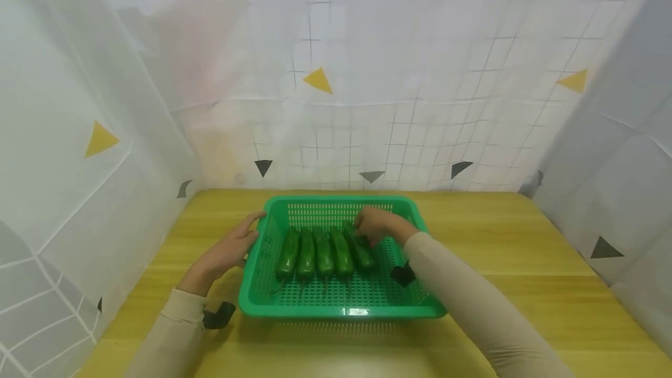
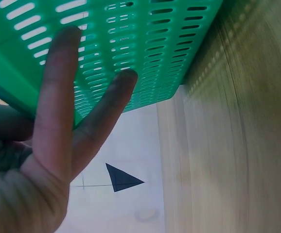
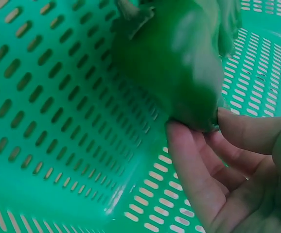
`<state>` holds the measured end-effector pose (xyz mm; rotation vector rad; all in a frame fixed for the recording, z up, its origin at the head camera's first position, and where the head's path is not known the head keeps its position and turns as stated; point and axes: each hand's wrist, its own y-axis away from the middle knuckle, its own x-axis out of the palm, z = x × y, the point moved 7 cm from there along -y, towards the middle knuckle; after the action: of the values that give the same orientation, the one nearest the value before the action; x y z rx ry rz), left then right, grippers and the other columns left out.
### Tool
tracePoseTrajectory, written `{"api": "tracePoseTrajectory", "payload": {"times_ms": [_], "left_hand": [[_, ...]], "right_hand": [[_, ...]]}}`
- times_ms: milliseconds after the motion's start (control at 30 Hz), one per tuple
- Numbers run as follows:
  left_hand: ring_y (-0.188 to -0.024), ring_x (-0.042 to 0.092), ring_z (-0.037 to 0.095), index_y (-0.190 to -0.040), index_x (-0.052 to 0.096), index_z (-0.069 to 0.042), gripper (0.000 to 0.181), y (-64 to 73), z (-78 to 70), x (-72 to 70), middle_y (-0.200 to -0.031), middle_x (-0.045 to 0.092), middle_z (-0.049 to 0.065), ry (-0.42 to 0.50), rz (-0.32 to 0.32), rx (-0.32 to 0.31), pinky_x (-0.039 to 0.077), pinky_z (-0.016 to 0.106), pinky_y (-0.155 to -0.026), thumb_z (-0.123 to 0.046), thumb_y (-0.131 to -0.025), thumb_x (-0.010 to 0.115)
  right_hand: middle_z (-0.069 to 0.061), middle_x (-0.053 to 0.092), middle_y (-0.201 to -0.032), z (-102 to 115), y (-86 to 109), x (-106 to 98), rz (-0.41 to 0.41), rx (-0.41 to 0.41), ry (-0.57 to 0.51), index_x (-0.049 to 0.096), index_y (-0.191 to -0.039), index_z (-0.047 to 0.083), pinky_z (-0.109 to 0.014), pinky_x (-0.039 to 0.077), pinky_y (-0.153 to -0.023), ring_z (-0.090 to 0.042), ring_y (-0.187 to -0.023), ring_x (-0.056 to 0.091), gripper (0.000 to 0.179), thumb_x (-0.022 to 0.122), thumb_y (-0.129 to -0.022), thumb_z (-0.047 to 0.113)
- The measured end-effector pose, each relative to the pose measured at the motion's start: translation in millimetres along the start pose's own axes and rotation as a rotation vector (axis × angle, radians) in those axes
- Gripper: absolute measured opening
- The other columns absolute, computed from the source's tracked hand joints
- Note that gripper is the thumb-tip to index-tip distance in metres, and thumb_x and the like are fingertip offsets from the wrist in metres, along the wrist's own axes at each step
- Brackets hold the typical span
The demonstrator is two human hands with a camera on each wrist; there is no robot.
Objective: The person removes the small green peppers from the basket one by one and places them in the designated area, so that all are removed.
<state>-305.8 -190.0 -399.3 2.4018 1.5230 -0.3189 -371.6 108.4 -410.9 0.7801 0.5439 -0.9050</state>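
Observation:
A green plastic basket (image 1: 341, 311) with slotted walls holds several long green peppers (image 1: 324, 252) side by side, stems toward the front. My right hand (image 1: 374, 225) reaches inside and pinches the far tip of the rightmost pepper (image 1: 363, 255) between thumb and fingertips. In the right wrist view that pepper (image 3: 179, 63) points its stem away from the hand, with the slotted basket floor (image 3: 58, 97) beside it. My left hand (image 1: 231, 249) is at the basket's left side. In the left wrist view, two straight fingers (image 2: 58, 107) rest against the outer slotted wall (image 2: 145, 43).
The basket stands on a yellow wood-grain table (image 1: 493, 232). White sheeting (image 1: 367, 45) with yellow and dark triangles rises behind the table and along both sides. A black wrist strap piece (image 1: 219, 315) hangs by the left sleeve, another (image 1: 403, 275) by the right.

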Motion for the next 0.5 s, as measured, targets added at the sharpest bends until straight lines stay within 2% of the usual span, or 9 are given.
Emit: {"api": "tracePoseTrajectory", "payload": {"times_ms": [200, 500], "left_hand": [[-0.087, 0.065, 0.028, -0.162, 0.013, -0.016, 0.051, 0.1, -0.6, 0.5, -0.112, 0.057, 0.025, 0.009, 0.010, 0.003, 0.060, 0.048, -0.070, -0.016, -0.113, 0.029], [-0.086, 0.066, 0.029, -0.161, 0.015, -0.015, 0.050, -0.2, -2.0, 1.9, -0.111, 0.057, 0.026, 0.010, 0.009, 0.015, 0.060, 0.048, -0.068, -0.015, -0.112, 0.029]], "right_hand": [[-0.023, 0.066, -0.118, -1, 2.7, -9, -0.015, -0.008, -0.037, 0.060, -0.131, -0.010, -0.034, 0.061, -0.072, -0.028, -0.092, 0.070, 0.034, 0.062, -0.100, 0.007], [-0.029, 0.055, -0.135, -5, 7.9, -21, -0.012, -0.034, -0.102, 0.051, -0.139, -0.012, -0.034, 0.061, -0.075, -0.035, -0.104, 0.067, 0.043, 0.060, -0.102, 0.008]]}}
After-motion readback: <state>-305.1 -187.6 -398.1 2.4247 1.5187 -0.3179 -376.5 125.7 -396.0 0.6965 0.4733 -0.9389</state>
